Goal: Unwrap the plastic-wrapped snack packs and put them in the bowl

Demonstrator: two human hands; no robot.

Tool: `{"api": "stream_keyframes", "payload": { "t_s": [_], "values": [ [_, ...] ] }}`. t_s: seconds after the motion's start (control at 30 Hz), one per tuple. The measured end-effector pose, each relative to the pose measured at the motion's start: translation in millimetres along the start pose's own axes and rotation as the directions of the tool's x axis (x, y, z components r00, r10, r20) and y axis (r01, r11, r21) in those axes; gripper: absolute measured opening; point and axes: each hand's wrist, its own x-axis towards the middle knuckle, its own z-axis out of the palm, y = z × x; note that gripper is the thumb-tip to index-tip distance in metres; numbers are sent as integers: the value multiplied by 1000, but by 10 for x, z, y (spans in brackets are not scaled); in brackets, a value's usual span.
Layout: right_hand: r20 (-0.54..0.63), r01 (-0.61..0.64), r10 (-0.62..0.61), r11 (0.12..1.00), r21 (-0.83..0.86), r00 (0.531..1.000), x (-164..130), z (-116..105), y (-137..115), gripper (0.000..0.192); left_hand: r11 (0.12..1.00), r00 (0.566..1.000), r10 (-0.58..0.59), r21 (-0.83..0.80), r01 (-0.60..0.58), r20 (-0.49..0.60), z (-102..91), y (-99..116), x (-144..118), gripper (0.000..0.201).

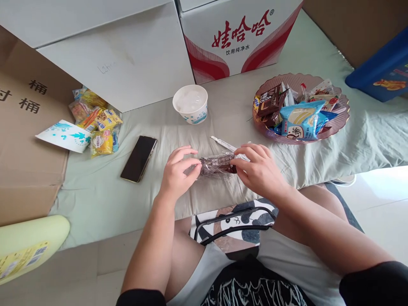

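Observation:
Between my two hands is a clear plastic snack wrapper (218, 165) with dark brown parts and pale lettering. My left hand (179, 171) pinches its left end between thumb and fingers. At the other end, the fingers of my right hand (258, 166) are closed on the wrapper. A thin white packet with small print (223, 143) lies just behind, partly covered by my right hand. Beyond the hands stands a white paper cup (191, 114) with teal print and clear plastic inside. A dark phone (139, 159) lies left of my left hand.
A pink scalloped bowl (264, 129) of wrapped snacks stands at the right. Several packaged snacks (102, 142) and a patterned paper piece (65, 136) lie at the left. White boxes (236, 42) line the back; a blue container (379, 68) stands far right.

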Motion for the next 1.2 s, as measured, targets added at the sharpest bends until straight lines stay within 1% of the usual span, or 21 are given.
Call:
{"api": "stream_keyframes", "payload": {
  "t_s": [0.07, 0.13, 0.2, 0.23, 0.27, 0.3, 0.33, 0.37, 0.4, 0.43, 0.47, 0.5, 0.53, 0.57, 0.6, 0.67, 0.73, 0.83, 0.9, 1.03, 1.2],
  "values": [
    [-65, -77, 71, 992, -96, 995, -21, 0, -13, 25, 998, 997, 66, -7, -66, -35, -50, 84, -4, 16],
    [-141, -81, 63, 988, -129, 988, -36, -17, -40, 25, 992, 996, 93, -81, -93, -5, -119, 193, -8, 16],
    [-121, 52, -61, 996, -74, 991, -47, -26, -77, 25, 982, 989, 52, -188, -25, 138, -190, 294, -7, 17],
    [-72, 135, -137, 991, -24, 988, -51, -22, -94, 25, 970, 961, 17, -238, 52, 277, -222, 331, -6, 16],
    [-10, 201, -200, 979, 28, 980, -54, -13, -109, 25, 949, 895, -14, -277, 153, 445, -249, 355, -4, 14],
    [47, 239, -242, 969, 69, 969, -55, 1, -121, 25, 916, 792, -32, -298, 267, 609, -269, 365, -4, 10],
    [91, 250, -258, 964, 90, 962, -54, 17, -128, 25, 874, 678, -36, -305, 377, 734, -280, 361, -6, 8],
    [115, 241, -251, 966, 91, 961, -50, 34, -132, 24, 827, 596, -38, -310, 469, 802, -282, 345, -11, 8],
    [119, 222, -231, 972, 80, 966, -42, 50, -133, 24, 784, 590, -65, -325, 530, 805, -274, 321, -19, 10],
    [111, 199, -205, 978, 67, 972, -30, 66, -134, 25, 760, 667, -137, -354, 545, 732, -257, 292, -27, 13],
    [99, 172, -177, 983, 58, 979, -14, 81, -134, 27, 771, 775, -237, -371, 517, 586, -233, 261, -32, 16],
    [91, 145, -150, 988, 55, 985, 6, 97, -136, 29, 814, 860, -322, -349, 465, 395, -205, 232, -34, 18],
    [91, 122, -127, 991, 58, 988, 30, 114, -140, 32, 863, 905, -365, -286, 417, 219, -174, 207, -30, 21],
    [99, 105, -111, 992, 68, 989, 56, 134, -145, 34, 899, 921, -371, -201, 388, 118, -144, 185, -22, 28],
    [117, 92, -101, 993, 81, 988, 83, 155, -152, 37, 918, 924, -366, -118, 378, 111, -117, 168, -10, 38],
    [170, 63, -80, 993, 104, 982, 138, 199, -168, 46, 914, 884, -390, -2, 405, 259, -78, 140, 16, 50],
    [223, 22, -48, 993, 119, 974, 185, 234, -183, 52, 877, 808, -454, 32, 479, 376, -59, 111, 30, 46],
    [263, -24, -12, 991, 133, 965, 227, 260, -194, 54, 787, 727, -508, -93, 610, 462, -51, 59, 24, 50],
    [267, -32, -7, 990, 140, 964, 234, 264, -190, 53, 716, 709, -512, -214, 664, 485, -49, 32, 20, 52],
    [246, -24, -19, 985, 170, 969, 218, 263, -150, 54, 580, 680, -572, -360, 730, 458, -60, 23, 60, 40],
    [184, -44, 1, 972, 231, 983, 190, 256, -108, 58, 267, 607, -642, -606, 750, 468, -72, 47, 156, 30]
  ]
}}
